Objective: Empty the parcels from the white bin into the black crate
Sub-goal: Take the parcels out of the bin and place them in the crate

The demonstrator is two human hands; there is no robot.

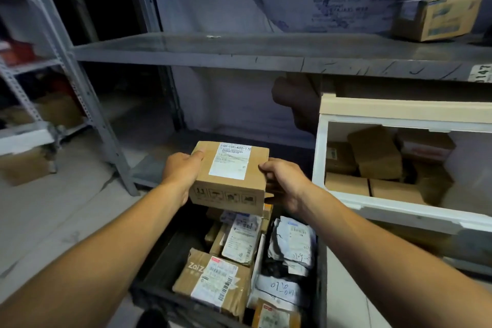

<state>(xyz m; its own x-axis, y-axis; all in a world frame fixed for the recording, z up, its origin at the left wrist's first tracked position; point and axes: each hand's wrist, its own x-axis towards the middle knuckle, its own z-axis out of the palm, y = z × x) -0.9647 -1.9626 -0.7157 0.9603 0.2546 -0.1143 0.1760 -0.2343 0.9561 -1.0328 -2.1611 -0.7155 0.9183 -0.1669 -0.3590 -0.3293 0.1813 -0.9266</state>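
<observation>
Parcel, a brown cardboard box (229, 177), held over the far end of the black crate (159, 261); left hand (183, 170) grips its left side, right hand (282, 181) pinches its right edge, fingers curled. White label on top reads "15H-159-K02-170", roughly. Crate below already holds several parcels, one marked "ZaiZ…". White bin (372, 112), to the right, has about half a dozen boxes left. Judged partway done.

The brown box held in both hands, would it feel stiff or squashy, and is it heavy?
Probably stiff: the box keeps sharp, square edges under the grip of the left hand and right hand. Likely not heavy, as it is held out over the crate by its sides. Its flat faces suggest that it would not roll.
</observation>
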